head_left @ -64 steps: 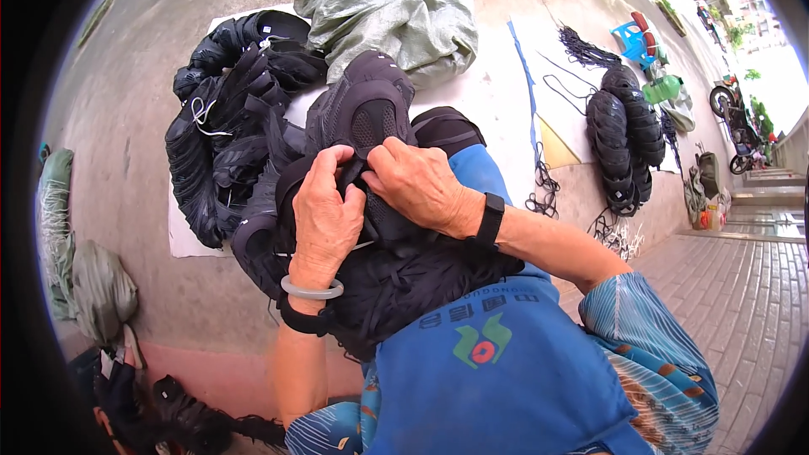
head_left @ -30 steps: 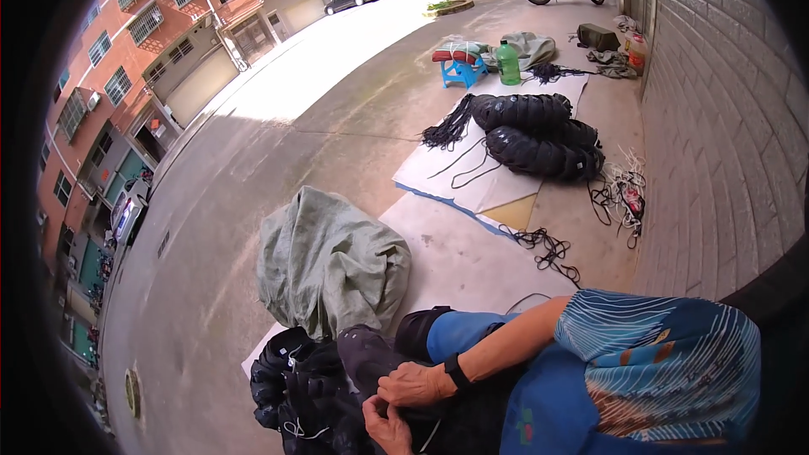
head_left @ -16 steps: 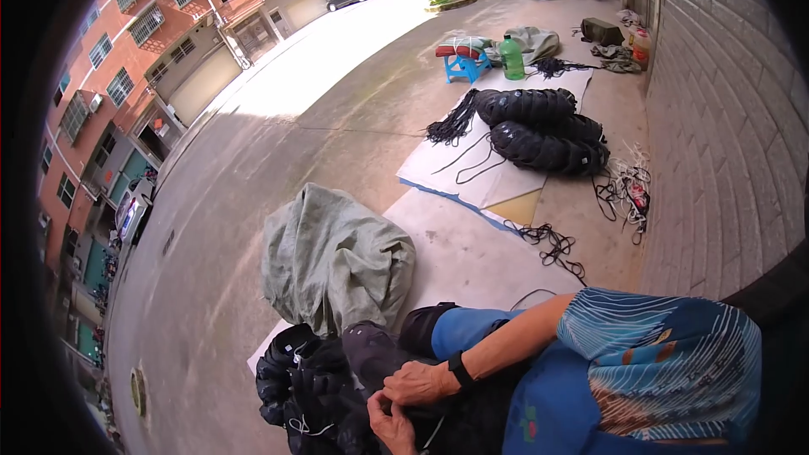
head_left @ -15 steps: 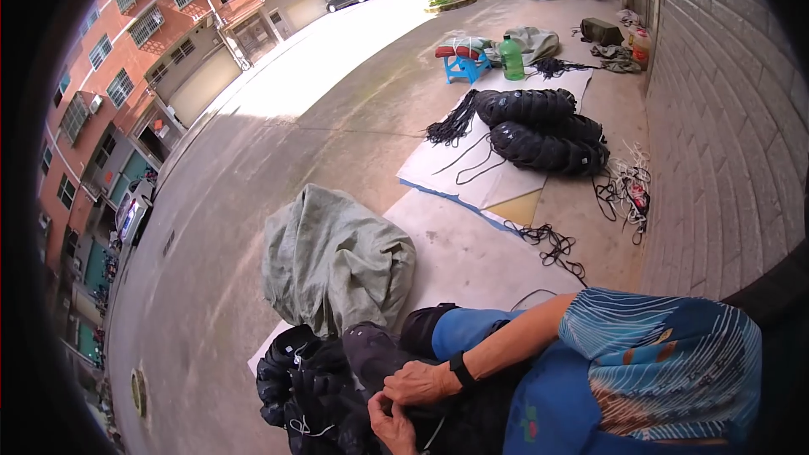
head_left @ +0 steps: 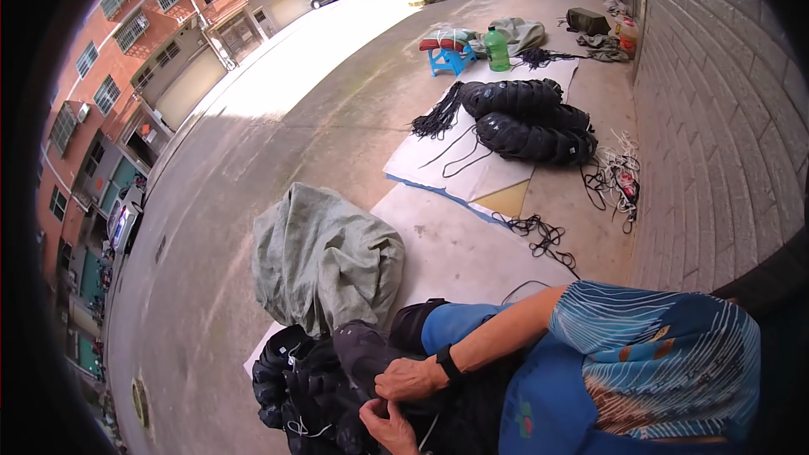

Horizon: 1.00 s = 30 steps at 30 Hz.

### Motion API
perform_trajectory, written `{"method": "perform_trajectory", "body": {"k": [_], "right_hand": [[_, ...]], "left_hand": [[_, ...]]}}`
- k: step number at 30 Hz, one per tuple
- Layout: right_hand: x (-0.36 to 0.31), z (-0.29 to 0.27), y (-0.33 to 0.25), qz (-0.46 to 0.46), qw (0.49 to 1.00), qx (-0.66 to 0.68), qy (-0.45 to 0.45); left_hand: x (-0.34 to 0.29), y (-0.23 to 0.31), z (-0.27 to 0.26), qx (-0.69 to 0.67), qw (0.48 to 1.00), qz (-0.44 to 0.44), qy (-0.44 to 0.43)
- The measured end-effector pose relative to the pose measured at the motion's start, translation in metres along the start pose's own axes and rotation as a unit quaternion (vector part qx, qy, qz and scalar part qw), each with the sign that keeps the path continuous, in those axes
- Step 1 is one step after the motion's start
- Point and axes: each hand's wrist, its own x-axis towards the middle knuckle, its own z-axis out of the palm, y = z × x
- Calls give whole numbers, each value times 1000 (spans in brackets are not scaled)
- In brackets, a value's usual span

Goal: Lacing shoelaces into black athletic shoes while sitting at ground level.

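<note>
Dark shoe upper [head_left: 358, 347] located at lower middle of the view, over the person's lap, beside a black heap and below a grey-green sack. Items follow by size, largest first.

Pale sheet [head_left: 459, 232]: laid flat on the ground beyond the lap.

Grey-green sack [head_left: 329, 257]: slumped, with a bulge. Mouth not visible; contents cannot be determined.

Black bundles [head_left: 533, 136]: roll-shaped, lying together on the farther sheet. Black cord lies loose nearby; snagging is judged possible if a bundle is dragged across it.

Black heap [head_left: 291, 371]: close-packed dark pieces, set against the lap side of the sack. Because it adjoins the upper and is of similar colour, pieces could catch on each other or be confused.

Right hand [head_left: 411, 380]: fingers closed on the upper. Left hand [head_left: 389, 430]: just below it, fingers curled toward the thumb; whether anything is pinched there cannot be told. With fingertips this close, a slip could jab a finger or pull the material askew.

Green bottle [head_left: 496, 50]: upright beside a blue stool [head_left: 452, 60]; fill level not discernible.

White cord [head_left: 308, 430]: loose on the heap. Judged liable to tangle if the pieces under it shift.
</note>
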Motion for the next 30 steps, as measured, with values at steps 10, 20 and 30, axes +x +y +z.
{"method": "perform_trajectory", "body": {"k": [10, 20, 30], "right_hand": [[-34, -108, -4, 57, 894, 404, -186], [36, -56, 2, -10, 903, 426, -51], [-1, -167, -3, 18, 841, 526, -124]], "left_hand": [[-33, 18, 30, 227, 970, 49, -75], [-21, 48, 17, 162, 984, -17, -66], [-10, 28, 21, -390, 828, -352, -193]]}}
